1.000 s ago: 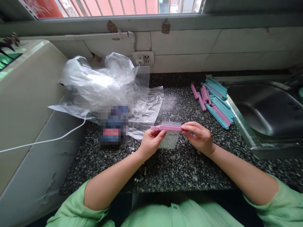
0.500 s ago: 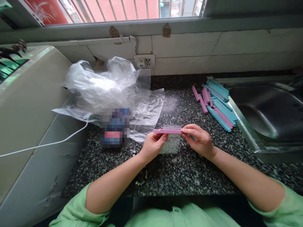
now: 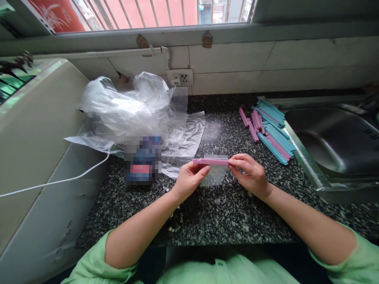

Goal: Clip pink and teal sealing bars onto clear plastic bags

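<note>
A pink bag sealing clip [image 3: 213, 162] lies level between my two hands, above the counter. My left hand [image 3: 192, 178] pinches its left, rounded end. At the other end, the thumb and fingertips of my right hand [image 3: 248, 173] are closed on the clip. A small clear plastic bag [image 3: 215, 178] runs through the clip, with a short strip showing above it and the rest hanging below. Off to the right lies a pile of pink and turquoise sealing clips [image 3: 271, 132], apart from my hands.
Crumpled clear plastic bags [image 3: 127, 110] cover the counter at the back left. A blurred-out dark object [image 3: 142, 159] lies before them, near a white cable [image 3: 74, 178]. The steel sink [image 3: 308, 169] is at the right, and a small beaded string [image 3: 176, 227] lies near the front edge.
My hands have raised the pink clip very slightly, and the bag's lower part now hangs a little higher and looks shorter. Both hands keep their grip.
</note>
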The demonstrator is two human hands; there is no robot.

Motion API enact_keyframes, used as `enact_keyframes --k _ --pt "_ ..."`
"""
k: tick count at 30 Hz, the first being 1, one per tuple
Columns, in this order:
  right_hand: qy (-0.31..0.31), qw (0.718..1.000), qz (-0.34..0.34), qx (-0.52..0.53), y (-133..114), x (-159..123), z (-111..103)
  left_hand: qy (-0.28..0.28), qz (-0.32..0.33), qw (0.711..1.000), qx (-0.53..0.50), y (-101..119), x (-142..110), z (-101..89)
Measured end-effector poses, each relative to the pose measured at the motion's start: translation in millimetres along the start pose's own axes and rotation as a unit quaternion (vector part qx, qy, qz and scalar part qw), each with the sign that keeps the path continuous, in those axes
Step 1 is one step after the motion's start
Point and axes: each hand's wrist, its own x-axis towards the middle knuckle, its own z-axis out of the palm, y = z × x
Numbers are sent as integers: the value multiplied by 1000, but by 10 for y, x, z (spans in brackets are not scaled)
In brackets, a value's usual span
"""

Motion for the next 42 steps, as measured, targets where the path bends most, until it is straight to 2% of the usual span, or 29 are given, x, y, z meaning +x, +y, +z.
enact_keyframes --k 9,11,13,16,19,24,42 --pt "-1 1000 17 11 -12 -5 -30 29 59 997 29 61 26 -67" --pt "-7 997 62 52 -17 -21 -28 16 72 996 43 63 27 -77" --pt "-27 985 135 101 -20 -31 -28 -6 86 994 63 73 24 -89" --pt "-97 965 209 126 -24 -24 -32 -42 117 986 114 101 18 -112" --pt "-137 965 198 107 -36 -3 -33 -66 151 972 167 133 25 -137" --pt "-130 971 172 102 -52 1 -31 -74 171 964 190 150 46 -154" --pt "-123 969 186 107 -60 16 -22 -48 163 969 181 73 58 -139"
